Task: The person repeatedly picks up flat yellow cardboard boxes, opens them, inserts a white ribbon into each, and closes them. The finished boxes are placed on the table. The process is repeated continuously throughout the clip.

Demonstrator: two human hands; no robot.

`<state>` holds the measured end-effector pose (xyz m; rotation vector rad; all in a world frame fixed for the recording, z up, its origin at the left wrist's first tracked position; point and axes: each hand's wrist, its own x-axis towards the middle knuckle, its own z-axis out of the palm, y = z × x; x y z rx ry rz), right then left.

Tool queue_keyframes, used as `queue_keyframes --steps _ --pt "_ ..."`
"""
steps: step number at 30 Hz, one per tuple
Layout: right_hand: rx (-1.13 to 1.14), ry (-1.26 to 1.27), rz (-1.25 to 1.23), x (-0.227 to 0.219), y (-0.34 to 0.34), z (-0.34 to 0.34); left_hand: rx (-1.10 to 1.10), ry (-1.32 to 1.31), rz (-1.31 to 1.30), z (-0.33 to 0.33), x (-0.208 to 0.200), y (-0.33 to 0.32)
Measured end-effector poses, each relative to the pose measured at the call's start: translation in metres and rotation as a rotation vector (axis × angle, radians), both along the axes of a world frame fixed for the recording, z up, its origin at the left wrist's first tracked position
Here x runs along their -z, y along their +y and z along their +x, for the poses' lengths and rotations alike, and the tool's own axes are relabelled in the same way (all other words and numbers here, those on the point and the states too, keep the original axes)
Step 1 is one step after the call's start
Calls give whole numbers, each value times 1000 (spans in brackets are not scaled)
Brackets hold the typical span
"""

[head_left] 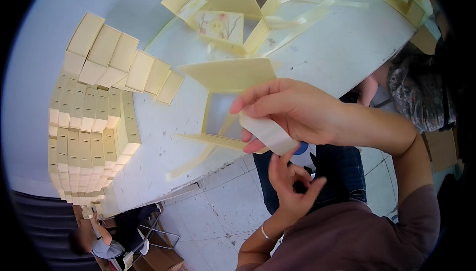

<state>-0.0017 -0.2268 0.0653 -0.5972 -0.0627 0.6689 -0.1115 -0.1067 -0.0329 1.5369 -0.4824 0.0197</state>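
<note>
My right hand (292, 109) pinches a short, curved, pale strip (270, 134) between thumb and fingers. Whether it is ribbon or tape I cannot tell. Below it, my left hand (292, 184) has its fingers apart and partly bent, with the thumb stretched out. Its fingertips are at the strip's lower end, perhaps touching it. Behind the right hand, at the table's near edge, stands an open cream gift box (233, 75) with its lid raised. Part of the box is hidden by the hand. A cream ribbon (191, 167) trails from it over the tabletop.
Stacked cream boxes (84, 147) fill the table's left side. Farther back are open boxes with a floral panel (218, 27) and loose ribbons (302, 25). More box parts (404, 5) lie far right. A seated person (101, 238) is at lower left; another person's hand (368, 90) shows at right.
</note>
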Motion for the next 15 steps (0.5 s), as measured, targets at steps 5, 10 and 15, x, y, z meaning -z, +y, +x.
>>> queue_keyframes --steps 5,10,15 --pt "36 -36 -30 -2 3 5 121 383 -176 23 -3 -11" --pt "320 -600 -619 -6 -8 29 514 610 34 39 0 5" --pt "767 -1982 -1154 -9 -36 -9 756 945 -869 39 -13 48"
